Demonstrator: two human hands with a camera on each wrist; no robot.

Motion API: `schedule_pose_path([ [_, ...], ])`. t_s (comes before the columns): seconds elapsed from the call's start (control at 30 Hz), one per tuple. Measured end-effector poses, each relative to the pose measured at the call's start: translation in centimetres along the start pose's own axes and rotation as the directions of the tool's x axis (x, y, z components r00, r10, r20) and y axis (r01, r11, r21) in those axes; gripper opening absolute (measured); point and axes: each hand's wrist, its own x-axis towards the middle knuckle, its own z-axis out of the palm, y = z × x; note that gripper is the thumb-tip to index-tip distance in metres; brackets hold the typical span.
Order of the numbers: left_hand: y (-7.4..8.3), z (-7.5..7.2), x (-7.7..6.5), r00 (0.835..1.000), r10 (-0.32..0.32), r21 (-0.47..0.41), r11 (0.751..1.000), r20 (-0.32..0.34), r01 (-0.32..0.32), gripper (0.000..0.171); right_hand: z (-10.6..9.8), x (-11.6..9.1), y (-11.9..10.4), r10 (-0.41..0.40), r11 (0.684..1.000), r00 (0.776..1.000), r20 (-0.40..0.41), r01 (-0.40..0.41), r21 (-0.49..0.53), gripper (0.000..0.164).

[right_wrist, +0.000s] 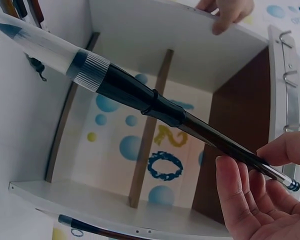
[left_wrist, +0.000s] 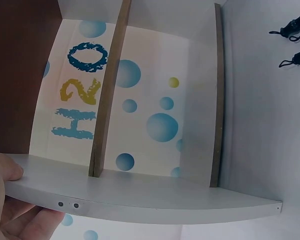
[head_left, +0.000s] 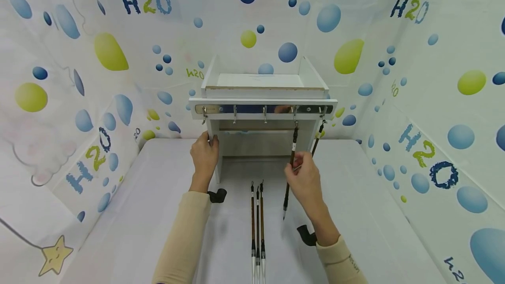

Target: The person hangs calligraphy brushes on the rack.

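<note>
We record two bare hands working at a white rack [head_left: 264, 101] that stands on the white surface [head_left: 158, 214]. The right grip [head_left: 307, 179] is narrow, thumb and fingers pinching the dark shaft of a brush [head_left: 293, 141]. This brush slants slightly from vertical below the fourth hook [head_left: 295, 111] from the left, its upper end at the hook; we cannot tell whether its loop is seated. In the right-wrist view we see a clear cap [right_wrist: 45, 42] over its dark tip. A pale band shows on the shaft; any print on it is too small for us to read.

The left grip [head_left: 204, 154] holds the rack's left side panel [left_wrist: 140, 210], thumb on the inner face, fingers outside. A second brush [head_left: 318, 138] hangs at the fifth hook, just outside the right side panel. We count three more brushes [head_left: 262, 222] lying side by side in front of the rack, loops toward it.

Writing: on the backdrop [head_left: 221, 8] we read "H2O" at upper left and upper right, a thin "h2O" between them, and larger "H2O" on both side walls. The lettering on the right sleeve [head_left: 335, 255] we cannot make out.
</note>
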Motion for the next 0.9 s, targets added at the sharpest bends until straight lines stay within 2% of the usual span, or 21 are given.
schedule_pose_path([
  [0.6, 0.1, -0.1, 0.0, 1.000, 0.013, 0.001, 1.000, -0.012, -0.013, 0.021, 0.1, 0.7, 0.4, 0.025, 1.000, 1.000, 0.010, -0.025, 0.002, 0.032],
  [0.9, 0.2, -0.1, 0.0, 1.000, -0.008, 0.009, 1.000, 0.000, 0.008, 0.022, 0.2, 1.1, 0.6, 0.041, 0.999, 0.999, 0.023, -0.041, -0.003, 0.031],
])
